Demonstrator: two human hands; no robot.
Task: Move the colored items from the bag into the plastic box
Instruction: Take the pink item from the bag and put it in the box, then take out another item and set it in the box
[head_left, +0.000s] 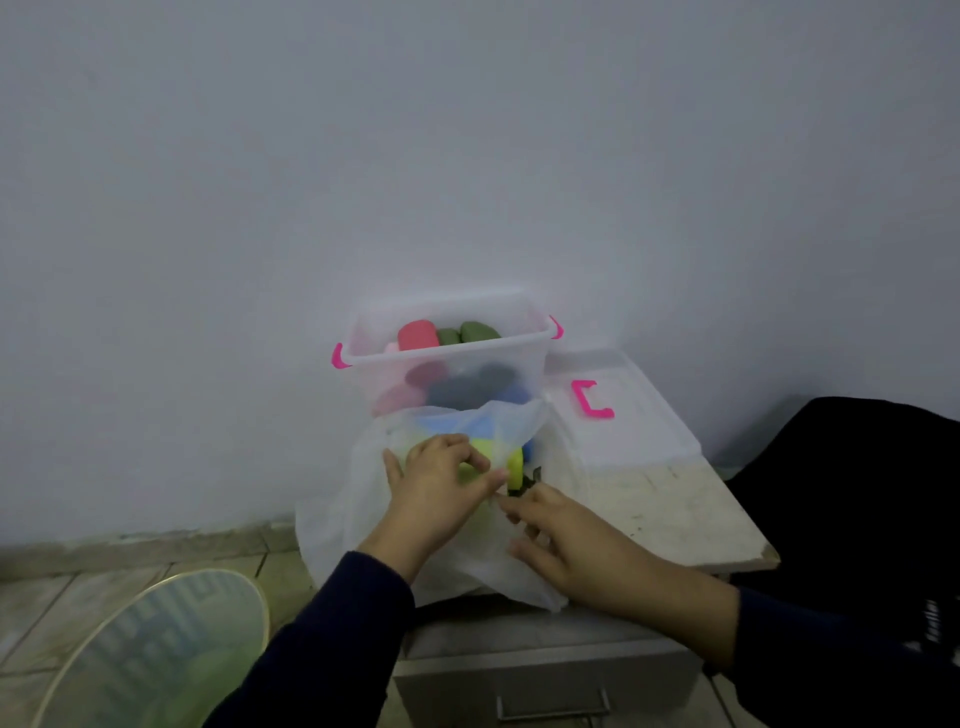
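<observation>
A white translucent bag (337, 514) lies open on a small cabinet top, in front of a clear plastic box (519, 364) with pink latches. The box holds red, pink, green, grey and blue items (415, 335). Inside the bag's mouth I see yellow-green items (515, 465) and a blue one (480, 428). My left hand (441, 483) reaches into the bag and its fingers curl on a yellow-green item (480, 457). My right hand (566, 540) pinches the bag's right edge beside a dark tie.
The box's clear lid (623, 415) with a pink handle lies to the right on the cabinet top (691, 509). A drawer handle (550, 706) shows below. A round glass-topped thing (156, 654) stands at lower left on the tiled floor. A black object (857, 493) fills the right.
</observation>
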